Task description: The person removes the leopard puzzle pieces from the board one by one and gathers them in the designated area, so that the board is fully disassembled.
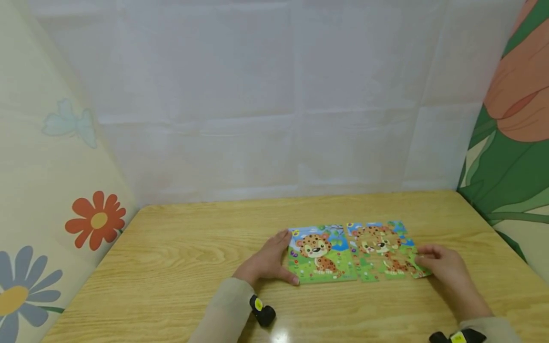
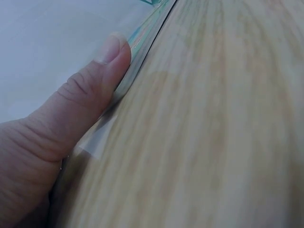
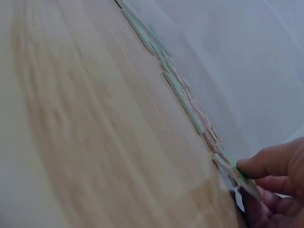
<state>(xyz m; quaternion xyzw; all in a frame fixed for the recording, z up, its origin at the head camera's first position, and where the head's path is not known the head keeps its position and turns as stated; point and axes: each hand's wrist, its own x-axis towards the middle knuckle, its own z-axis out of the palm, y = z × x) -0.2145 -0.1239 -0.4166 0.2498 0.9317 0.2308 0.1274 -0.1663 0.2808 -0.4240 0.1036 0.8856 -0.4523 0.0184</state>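
Observation:
In the head view, a complete jigsaw picture board (image 1: 321, 257) with a spotted leopard cub lies flat on the table. At its left edge my left hand (image 1: 268, 257) rests, fingers spread near the upper corner and thumb by the lower one. The left wrist view shows that thumb (image 2: 90, 90) against the board's edge. To the right lies a second leopard jigsaw (image 1: 381, 247), its pieces partly joined, with gaps showing. My right hand (image 1: 446, 269) pinches a green puzzle piece (image 3: 232, 171) at this jigsaw's lower right corner. In the right wrist view, the piece is tilted.
The wood-grain table (image 1: 180, 267) extends around both jigsaws. Behind it hangs a creased white sheet (image 1: 257, 119). Flower-printed panels stand at the left and right sides. Black wrist cameras (image 1: 262, 312) are worn on both wrists.

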